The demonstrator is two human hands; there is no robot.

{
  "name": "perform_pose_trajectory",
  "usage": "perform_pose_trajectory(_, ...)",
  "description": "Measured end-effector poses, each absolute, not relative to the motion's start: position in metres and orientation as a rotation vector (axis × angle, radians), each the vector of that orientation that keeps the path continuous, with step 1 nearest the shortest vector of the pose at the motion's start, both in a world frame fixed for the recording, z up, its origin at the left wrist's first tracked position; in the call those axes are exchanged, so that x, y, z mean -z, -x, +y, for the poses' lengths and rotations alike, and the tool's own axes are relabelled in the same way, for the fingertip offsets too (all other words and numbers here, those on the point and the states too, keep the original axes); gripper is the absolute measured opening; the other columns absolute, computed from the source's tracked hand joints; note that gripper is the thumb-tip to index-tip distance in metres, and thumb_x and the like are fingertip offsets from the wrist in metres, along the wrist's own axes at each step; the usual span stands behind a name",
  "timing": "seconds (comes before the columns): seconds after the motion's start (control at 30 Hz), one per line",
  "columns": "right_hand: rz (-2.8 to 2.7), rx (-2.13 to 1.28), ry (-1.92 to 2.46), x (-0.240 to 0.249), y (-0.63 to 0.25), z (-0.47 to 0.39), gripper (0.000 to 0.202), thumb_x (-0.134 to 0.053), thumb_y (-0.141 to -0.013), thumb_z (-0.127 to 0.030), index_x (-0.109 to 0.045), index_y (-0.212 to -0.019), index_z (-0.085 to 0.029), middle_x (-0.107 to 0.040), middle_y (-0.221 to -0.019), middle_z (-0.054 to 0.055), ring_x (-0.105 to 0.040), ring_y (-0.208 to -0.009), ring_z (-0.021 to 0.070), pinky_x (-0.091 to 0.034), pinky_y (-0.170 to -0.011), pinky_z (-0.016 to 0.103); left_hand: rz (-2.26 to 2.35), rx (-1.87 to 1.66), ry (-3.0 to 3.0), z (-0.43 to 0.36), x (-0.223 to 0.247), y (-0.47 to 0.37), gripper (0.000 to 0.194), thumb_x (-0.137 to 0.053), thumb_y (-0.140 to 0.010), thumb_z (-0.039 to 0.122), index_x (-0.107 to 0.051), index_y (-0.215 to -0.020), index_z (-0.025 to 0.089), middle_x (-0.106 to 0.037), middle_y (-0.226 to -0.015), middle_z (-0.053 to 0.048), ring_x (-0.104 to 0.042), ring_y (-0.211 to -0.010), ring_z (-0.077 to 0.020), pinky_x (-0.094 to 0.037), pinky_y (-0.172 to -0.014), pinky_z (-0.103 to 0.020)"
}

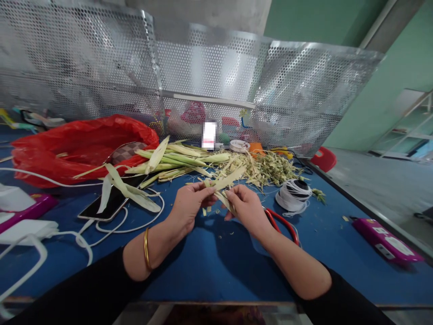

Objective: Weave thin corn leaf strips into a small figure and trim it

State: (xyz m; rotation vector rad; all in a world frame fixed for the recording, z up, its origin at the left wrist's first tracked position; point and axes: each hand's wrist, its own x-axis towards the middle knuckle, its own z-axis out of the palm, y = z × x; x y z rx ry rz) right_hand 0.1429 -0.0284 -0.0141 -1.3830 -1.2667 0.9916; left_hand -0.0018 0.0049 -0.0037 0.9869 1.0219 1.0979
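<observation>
Pale green corn husk strips (230, 178) are pinched between my two hands above the blue table. My left hand (192, 203) is closed on one end, thumb on top. My right hand (246, 204) grips the lower right part of the husk, its fingers bent around it. Red-handled scissors (282, 225) lie under and beside my right wrist, their blades hidden. Behind my hands is a pile of corn husks (179, 158), with a heap of shredded husk bits (267, 169) to its right. A loose husk (133, 192) lies over a phone on the left.
A red plastic bag (81, 149), a dark phone (111, 203) and white cables (158, 212) occupy the left. White string on a spool (293, 196) and a purple box (387, 239) are on the right. Perforated metal panels (209, 67) line the back.
</observation>
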Motion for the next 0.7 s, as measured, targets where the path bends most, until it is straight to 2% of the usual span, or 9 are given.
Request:
perform_pose_trajectory(0.1,-1.447,-0.848,1.277,0.011,-0.144,-0.034,0.007,-0.047,-0.088,-0.027,-0.051,-0.09,-0.022,-0.067,-0.067,-0.002,-0.065,-0.049,0.0151,-0.052,-0.054,0.027,1.046,-1.155,-0.96,0.009,0.004,0.005,0.019,-0.076,-0.064,0.024,-0.069,-0.075,0.011,-0.067,-0.058,-0.002,-0.061,-0.053,-0.0091,-0.05,-0.054,-0.017)
perform_pose_trajectory(0.17,-1.614,-0.678,1.217,0.01,-0.146,-0.037,0.02,-0.043,-0.091,-0.024,-0.053,-0.108,-0.021,-0.069,-0.079,0.002,-0.068,-0.061,0.016,-0.053,-0.064,0.029,1.047,-1.165,-0.963,0.01,0.004,0.006,0.019,-0.076,-0.064,0.024,-0.068,-0.075,0.011,-0.066,-0.058,-0.001,-0.061,-0.053,-0.0092,-0.05,-0.053,-0.017)
perform_pose_trajectory(0.23,-1.78,-0.532,1.167,0.009,-0.147,-0.038,0.026,-0.04,-0.093,-0.022,-0.056,-0.114,-0.021,-0.071,-0.093,0.005,-0.069,-0.077,0.0167,-0.053,-0.073,0.029,1.042,-1.16,-0.973,0.01,0.004,0.005,0.02,-0.076,-0.064,0.024,-0.068,-0.076,0.01,-0.066,-0.059,-0.001,-0.061,-0.053,-0.0089,-0.05,-0.052,-0.017)
perform_pose_trajectory(0.3,-1.903,-0.439,1.131,0.008,-0.149,-0.038,0.029,-0.039,-0.093,-0.018,-0.061,-0.11,-0.021,-0.071,-0.104,0.006,-0.068,-0.091,0.0172,-0.051,-0.08,0.029,1.046,-1.152,-0.973,0.009,0.003,0.004,0.022,-0.076,-0.062,0.022,-0.067,-0.078,0.01,-0.067,-0.061,-0.001,-0.06,-0.052,-0.0087,-0.051,-0.052,-0.018)
perform_pose_trajectory(0.37,-1.967,-0.388,1.114,0.008,-0.149,-0.037,0.03,-0.041,-0.091,-0.013,-0.064,-0.109,-0.021,-0.071,-0.105,0.005,-0.066,-0.096,0.0168,-0.05,-0.082,0.027,1.063,-1.144,-0.974,0.008,0.002,0.002,0.024,-0.076,-0.06,0.021,-0.064,-0.078,0.011,-0.067,-0.061,-0.001,-0.059,-0.05,-0.009,-0.051,-0.051,-0.02)
perform_pose_trajectory(0.47,-2.005,-0.31,1.094,0.008,-0.15,-0.037,0.029,-0.046,-0.087,-0.009,-0.067,-0.104,-0.022,-0.072,-0.098,0.003,-0.067,-0.088,0.0152,-0.05,-0.077,0.024,1.096,-1.12,-1.006,0.006,0.002,0.0,0.025,-0.076,-0.058,0.021,-0.061,-0.076,0.013,-0.066,-0.057,0.0,-0.059,-0.049,-0.01,-0.051,-0.05,-0.022)
perform_pose_trajectory(0.57,-2.021,-0.045,1.072,0.006,-0.151,-0.039,0.022,-0.05,-0.089,-0.015,-0.07,-0.093,-0.022,-0.07,-0.086,0.004,-0.064,-0.079,0.0156,-0.047,-0.07,0.025,1.095,-1.05,-1.07,0.003,0.003,-0.001,0.023,-0.076,-0.058,0.02,-0.059,-0.072,0.015,-0.065,-0.054,0.001,-0.06,-0.047,-0.011,-0.05,-0.05,-0.022)
perform_pose_trajectory(0.7,-1.967,0.262,1.126,0.005,-0.154,-0.038,0.017,-0.051,-0.09,-0.019,-0.067,-0.085,-0.02,-0.066,-0.089,0.006,-0.061,-0.083,0.018,-0.042,-0.077,0.031,1.029,-0.892,-1.192,0.0,0.003,-0.002,0.014,-0.073,-0.059,0.02,-0.064,-0.069,0.014,-0.067,-0.055,0.0,-0.065,-0.053,-0.0133,-0.049,-0.052,-0.02)
